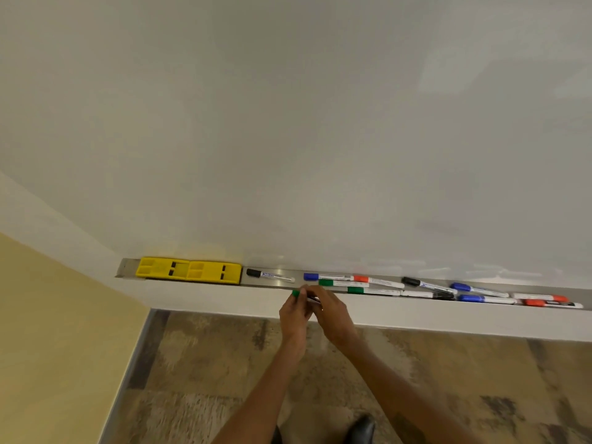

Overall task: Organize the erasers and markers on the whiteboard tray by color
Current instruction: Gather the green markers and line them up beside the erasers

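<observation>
Two yellow erasers (188, 271) lie end to end at the left end of the metal tray (288, 285). A black-capped marker (269, 275) lies just right of them. Further right, blue (326, 277), red (378, 281), green (342, 283) and black (427, 285) markers lie mixed together. Just below the tray's front edge, my left hand (294, 315) and my right hand (331, 315) meet around a green-capped marker (296, 293). Both pinch it, and my fingers hide most of its barrel.
The whiteboard (304, 139) fills the upper view. A yellow wall (48, 331) stands at the left. Patterned flooring (198, 363) and a dark shoe (363, 427) show below. More blue (480, 298) and red (544, 301) markers crowd the tray's right end.
</observation>
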### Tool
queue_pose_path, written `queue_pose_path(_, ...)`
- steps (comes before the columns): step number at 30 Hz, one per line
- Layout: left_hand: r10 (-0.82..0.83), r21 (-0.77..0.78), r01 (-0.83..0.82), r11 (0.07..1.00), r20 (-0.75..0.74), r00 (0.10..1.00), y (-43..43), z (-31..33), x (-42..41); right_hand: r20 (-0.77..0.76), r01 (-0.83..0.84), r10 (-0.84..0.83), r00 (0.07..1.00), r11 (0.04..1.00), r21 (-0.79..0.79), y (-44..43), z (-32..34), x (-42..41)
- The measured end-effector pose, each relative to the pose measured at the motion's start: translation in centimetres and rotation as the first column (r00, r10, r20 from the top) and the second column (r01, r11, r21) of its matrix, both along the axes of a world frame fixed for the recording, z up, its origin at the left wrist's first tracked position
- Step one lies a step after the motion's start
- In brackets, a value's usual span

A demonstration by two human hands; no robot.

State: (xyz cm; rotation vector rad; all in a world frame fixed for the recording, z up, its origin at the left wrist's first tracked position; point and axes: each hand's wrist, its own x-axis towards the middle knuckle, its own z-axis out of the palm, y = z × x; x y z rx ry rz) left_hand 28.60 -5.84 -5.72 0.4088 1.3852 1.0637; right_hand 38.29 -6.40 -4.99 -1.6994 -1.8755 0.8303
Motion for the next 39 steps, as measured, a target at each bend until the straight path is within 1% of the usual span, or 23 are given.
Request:
queue_pose_path(2,0.110,-0.021,-0.109,0.994,0.050,0.993,-0.2,-0.1,0.3,0.081,0.011,-0.010,0.997,1.000,-0.013,-0.2,-0.4,1.3)
queue_pose_path(5,0.220,-0.078,-0.211,0.974,0.137,0.966,-0.6,-0.6,0.0,0.261,0.090,-0.102,0.960,0.994,0.060,0.1,-0.8,4.1)
queue_pose_path(8,0.222,-0.125,-0.202,0.971,0.179,0.958,-1.4,-1.2,-0.5,0.394,0.101,-0.131,0.910,0.990,0.094,1.6,-0.7,6.3)
queue_pose_path(13,0.195,-0.151,-0.166,0.974,0.200,0.960,-2.0,-2.0,0.0,0.521,-0.029,-0.003,0.854,0.998,0.054,3.5,-0.9,7.0)
queue_pose_path(17,0.202,-0.150,-0.171,0.974,0.226,0.953,-1.7,-2.1,0.6,0.574,-0.057,0.046,0.818,0.998,0.000,3.8,-1.5,6.9)
queue_pose_path(22,0.206,-0.149,-0.174,0.973,0.238,0.949,-0.6,-2.2,1.3,0.546,-0.075,0.058,0.836,0.997,0.010,3.9,-1.6,7.1)
queue_pose_path(26,0.160,-0.117,-0.137,0.984,0.223,0.962,0.3,-1.7,2.5,0.450,-0.066,0.009,0.893,0.992,0.111,3.4,-0.8,7.7)
queue_pose_path(30,0.081,-0.030,-0.076,0.997,0.279,0.957,0.8,-0.9,4.5,0.343,-0.081,0.001,0.939,0.972,0.219,2.4,0.3,7.9)
queue_pose_path(32,0.061,0.000,-0.064,0.998,0.318,0.946,1.0,-0.7,5.3,0.296,-0.083,0.015,0.955,0.973,0.216,1.8,0.6,7.6)
queue_pose_path(35,0.030,0.027,-0.041,0.999,0.334,0.942,0.6,-0.5,6.2,0.226,-0.017,-0.022,0.974,0.986,0.168,0.2,0.3,7.7)
queue_pose_path(37,0.023,0.023,-0.031,0.999,0.289,0.957,0.3,-0.7,6.6,0.200,-0.028,0.000,0.980,0.990,0.135,-0.6,-0.2,7.9)
queue_pose_path(39,0.031,-0.003,-0.031,1.000,0.225,0.974,0.0,-0.9,6.9,0.209,-0.104,0.075,0.975,0.986,0.130,-1.3,-0.6,8.5)
